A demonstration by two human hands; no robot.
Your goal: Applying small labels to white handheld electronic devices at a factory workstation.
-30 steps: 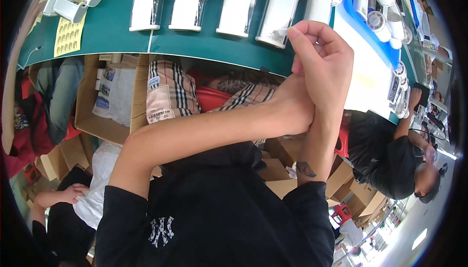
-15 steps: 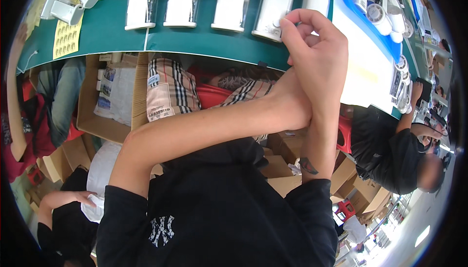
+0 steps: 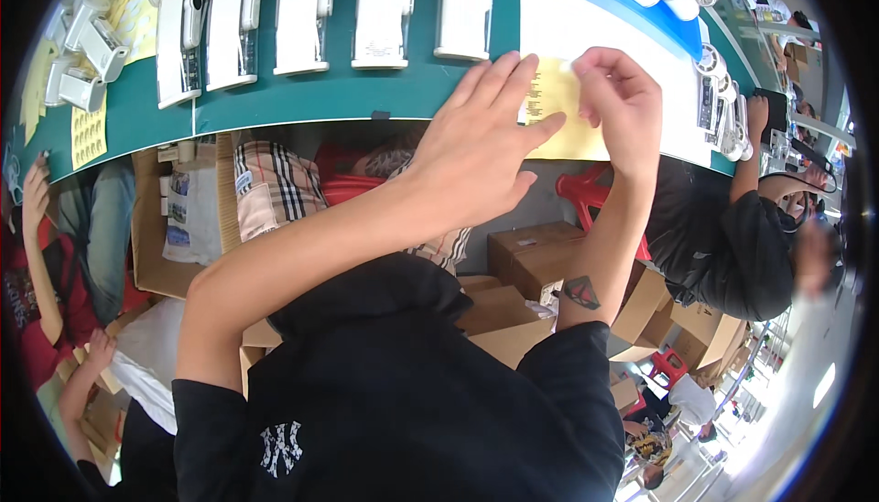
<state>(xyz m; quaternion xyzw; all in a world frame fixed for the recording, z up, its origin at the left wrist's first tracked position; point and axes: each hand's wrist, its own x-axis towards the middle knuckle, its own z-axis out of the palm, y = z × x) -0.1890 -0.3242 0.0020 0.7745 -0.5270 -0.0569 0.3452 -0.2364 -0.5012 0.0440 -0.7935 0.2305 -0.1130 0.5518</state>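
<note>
A yellow sheet with rows of small dark-printed labels (image 3: 569, 137) lies on white paper (image 3: 549, 16) at the table's near edge. My left hand (image 3: 472, 149) is stretched flat, fingers apart, with its fingertips and thumb at the sheet's left side. Over the sheet's right side, my right hand (image 3: 630, 103) is closed in a pinch of thumb and forefinger. Whatever may be between those fingertips is too small to tell. Just beyond my left fingertips lies the nearest of several white, rectangular device housings (image 3: 465, 7), lined up on the green tabletop (image 3: 247, 103).
A blue tray (image 3: 632, 3) with white cylindrical parts sits at the back right. More white devices (image 3: 101, 49) and yellow label sheets (image 3: 89, 136) lie at the left. Cardboard boxes (image 3: 531, 255) and a red stool (image 3: 586, 195) stand below the table. Co-workers are on both sides.
My arms have uncrossed. My right hand has left a white device and is now over the yellow sheet. My left hand, earlier behind the right wrist, now lies flat. The view has shifted right.
</note>
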